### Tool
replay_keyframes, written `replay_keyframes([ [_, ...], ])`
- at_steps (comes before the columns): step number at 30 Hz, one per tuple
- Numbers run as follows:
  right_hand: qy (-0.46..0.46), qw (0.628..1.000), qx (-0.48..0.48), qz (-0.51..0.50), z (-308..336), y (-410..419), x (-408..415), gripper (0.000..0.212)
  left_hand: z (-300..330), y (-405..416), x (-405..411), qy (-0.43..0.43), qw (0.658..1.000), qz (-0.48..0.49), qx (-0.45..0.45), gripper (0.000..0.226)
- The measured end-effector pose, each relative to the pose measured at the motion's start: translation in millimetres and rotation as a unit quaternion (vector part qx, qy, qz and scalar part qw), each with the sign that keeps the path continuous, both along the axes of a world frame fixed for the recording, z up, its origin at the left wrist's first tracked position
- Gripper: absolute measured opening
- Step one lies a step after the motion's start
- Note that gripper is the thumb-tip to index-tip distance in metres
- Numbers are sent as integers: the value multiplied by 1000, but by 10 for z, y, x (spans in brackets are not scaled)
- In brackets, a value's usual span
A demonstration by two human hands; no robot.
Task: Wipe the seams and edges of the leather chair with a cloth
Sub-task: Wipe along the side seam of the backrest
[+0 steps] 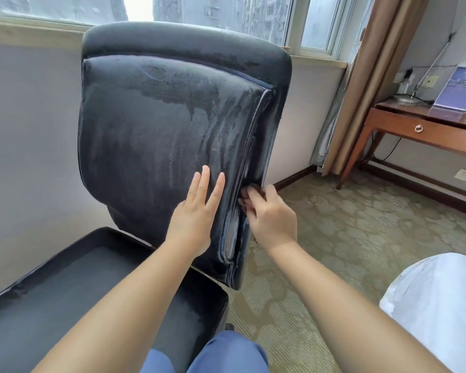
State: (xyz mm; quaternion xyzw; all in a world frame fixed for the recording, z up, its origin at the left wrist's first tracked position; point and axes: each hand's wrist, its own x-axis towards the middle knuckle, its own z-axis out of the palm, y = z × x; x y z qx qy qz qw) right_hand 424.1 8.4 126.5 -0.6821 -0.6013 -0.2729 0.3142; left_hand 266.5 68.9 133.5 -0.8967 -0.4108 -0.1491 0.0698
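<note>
The black leather chair [156, 125] faces me, its backrest streaked with damp wipe marks and its seat [78, 286] low at the left. My left hand [197, 214] lies flat with straight fingers on the lower right of the backrest, beside the side seam [253, 135]. My right hand [272, 216] is at that seam's lower part, fingers curled around a small dark brown cloth [249, 192] pressed into the groove. Most of the cloth is hidden by my fingers and the seam.
A wall and window sill [24, 33] stand close behind the chair. A wooden desk [420, 130] with a drawer is at the right, beside a tan curtain [374, 76]. Patterned carpet [347, 238] spreads right of the chair. A white bed corner [439, 305] sits at lower right.
</note>
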Motion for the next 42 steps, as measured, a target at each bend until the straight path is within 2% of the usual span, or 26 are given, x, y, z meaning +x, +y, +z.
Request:
replay_keyframes([
  [3,11,994,-108,-23,-319,-87,-111,29,42,-20,-4,-1,1000,-6,-9,123],
  [6,62,981,-176,-56,-296,-110,-164,30,78,-58,-18,6,1000,-6,-18,115],
  [8,74,983,-158,-52,-226,-130,-162,36,86,-67,-27,5,1000,-3,-20,115],
  [13,154,987,39,16,163,-135,-208,34,93,-92,-51,13,1000,0,-19,113],
  [15,151,986,50,52,273,-115,-262,32,81,-100,-39,8,1000,1,-22,114],
  [19,178,983,-12,47,100,-164,-320,27,76,-95,-43,2,1000,-3,-27,119],
  [24,163,970,-179,36,-278,-315,-346,25,102,-86,-70,18,999,-6,-32,118],
  [26,164,962,-218,33,-279,-348,-332,28,98,-100,-63,18,999,-3,-37,117],
  [28,145,974,-169,33,-193,-362,-317,32,97,-107,-61,16,999,-2,-38,116],
  [31,115,991,-24,70,-4,-317,-313,31,120,-101,-83,10,999,-9,-47,119],
  [33,81,993,22,85,109,-257,-326,29,142,-89,-109,3,998,-16,-57,119],
  [37,-5,997,10,71,89,-186,-342,25,168,-62,-165,-4,997,-31,-66,118],
  [39,-63,994,-27,79,-104,-204,-368,28,161,-52,-181,3,997,-33,-64,118],
  [42,-103,986,-97,91,-414,-257,-413,29,153,-47,-183,13,997,-33,-61,119],
])
